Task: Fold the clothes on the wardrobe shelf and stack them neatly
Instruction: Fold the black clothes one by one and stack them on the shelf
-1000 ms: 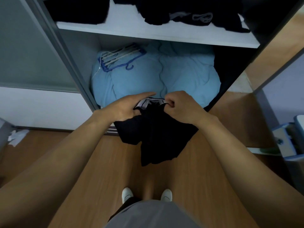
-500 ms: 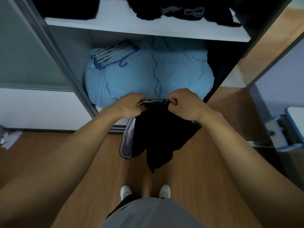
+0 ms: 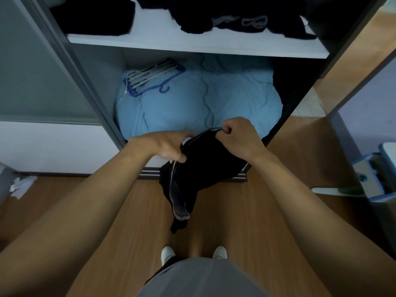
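I hold a black garment with a thin white trim [image 3: 201, 166] in front of the open wardrobe, above the wooden floor. My left hand [image 3: 167, 146] grips its left edge and my right hand [image 3: 237, 138] pinches its upper edge a little higher. The cloth hangs down crumpled, with a grey inner band showing at the bottom. On the white wardrobe shelf [image 3: 162, 37] above lie a dark folded pile [image 3: 96, 16] at the left and a loose heap of black clothes [image 3: 242, 16] at the right.
Below the shelf a light blue duvet [image 3: 203, 103] fills the compartment, with blue and white hangers [image 3: 150, 77] on it. A grey sliding door [image 3: 32, 71] stands at the left. White paper scraps [image 3: 21, 185] lie on the floor; a blue-white box [image 3: 377, 174] sits at the right.
The garment has been turned and bunched: my left hand dropped lower along its edge, my right hand rose slightly, and the grey band now hangs lower down the middle.
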Available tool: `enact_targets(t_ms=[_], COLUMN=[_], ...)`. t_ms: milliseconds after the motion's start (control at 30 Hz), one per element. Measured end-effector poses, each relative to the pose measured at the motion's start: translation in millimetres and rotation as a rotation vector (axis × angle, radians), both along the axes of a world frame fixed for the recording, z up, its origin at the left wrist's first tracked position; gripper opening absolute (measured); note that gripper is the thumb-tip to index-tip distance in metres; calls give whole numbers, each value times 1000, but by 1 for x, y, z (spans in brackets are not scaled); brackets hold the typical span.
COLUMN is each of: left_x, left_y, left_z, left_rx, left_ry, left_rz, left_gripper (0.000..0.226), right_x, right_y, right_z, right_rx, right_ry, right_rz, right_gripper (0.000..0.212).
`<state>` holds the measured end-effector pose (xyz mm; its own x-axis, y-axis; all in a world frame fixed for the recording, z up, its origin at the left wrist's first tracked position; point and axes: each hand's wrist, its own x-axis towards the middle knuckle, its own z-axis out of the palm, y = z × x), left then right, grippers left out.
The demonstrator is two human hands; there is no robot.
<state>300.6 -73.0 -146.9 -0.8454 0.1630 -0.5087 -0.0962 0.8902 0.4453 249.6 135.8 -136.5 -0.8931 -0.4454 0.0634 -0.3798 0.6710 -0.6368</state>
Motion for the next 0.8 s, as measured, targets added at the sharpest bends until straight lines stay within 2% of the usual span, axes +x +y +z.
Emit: enact_targets(t_ms=[100, 167, 233, 300, 367, 500, 600, 667, 800], left_x=[-2, -5, -9, -14, -20, -28, -32, -34, -37], left_y=[9, 15, 19, 19, 18, 25, 30, 31, 31], left_z=[-4, -7, -14, -19, -20, -10, -8, -7, -8], left_rx=[60, -15, -135, -53, 125, 455, 594, 660, 766], left_ry=[-41, 64, 207, 288, 329, 339, 309, 272, 210], left_rz=[-37, 8, 7, 67, 210, 532, 698, 802, 1003], left_gripper=[82, 74, 44, 7, 19, 39, 45, 45, 42], right_x=[-1, -3, -5, -7, -9, -6, 1, 5, 15], right_y=[-7, -8, -6, 0, 10, 31, 39, 38, 29], right_z=[6, 9, 13, 15, 16, -1, -22, -35, -52], right_rx=[-39, -59, -55, -36, 8, 103, 140, 87, -94], right_ry=[-17, -17, -6, 11, 35, 48, -92, -158, -137], right_rz=[-21, -18, -9, 0, 6, 6, -45, -60, 36], right_gripper=[42, 41, 40, 40, 37, 18, 29, 28, 11])
